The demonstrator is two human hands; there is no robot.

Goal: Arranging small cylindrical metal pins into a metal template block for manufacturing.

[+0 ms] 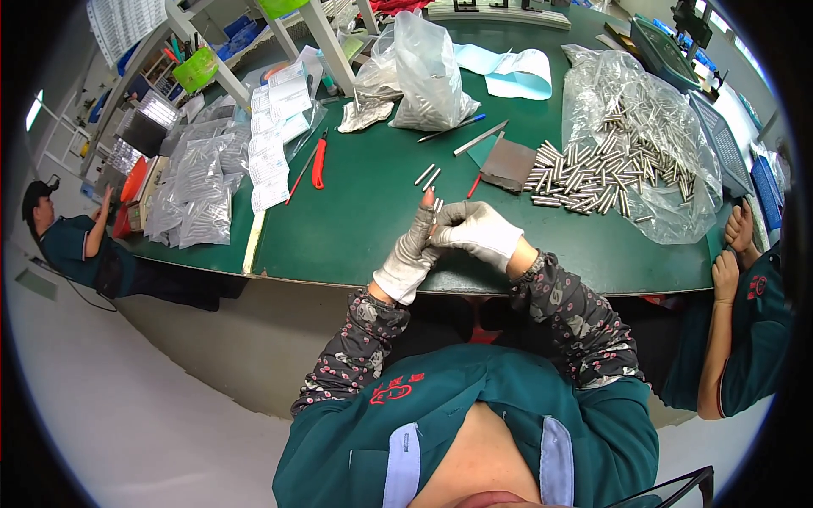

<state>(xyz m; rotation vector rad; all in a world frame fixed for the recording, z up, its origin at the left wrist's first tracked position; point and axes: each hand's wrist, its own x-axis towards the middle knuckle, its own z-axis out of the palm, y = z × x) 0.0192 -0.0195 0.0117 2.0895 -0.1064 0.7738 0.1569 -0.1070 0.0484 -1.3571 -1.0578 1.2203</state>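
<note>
Both my hands wear whitish work gloves with some fingertips bare, and they meet above the near edge of the green table. My left hand point(408, 256) is closed around a short metal pin point(438, 205), whose end shows by its raised fingertip. Against it, my right hand point(484, 233) is closed in a pinch; what lies between its fingers is hidden. Two loose metal pins point(428, 175) lie just beyond my hands. To the right, a large pile of metal pins point(584, 176) spills from an open clear plastic bag point(677, 216), beside a dark brown square block point(508, 165).
Left of my hands lie a red-handled cutter point(319, 162), paper slips point(269, 161) and bagged pins point(199, 186). A filled plastic bag point(428, 76), blue pen point(453, 128) and metal ruler point(480, 138) lie farther back. A co-worker's hands point(732, 245) rest at the right edge.
</note>
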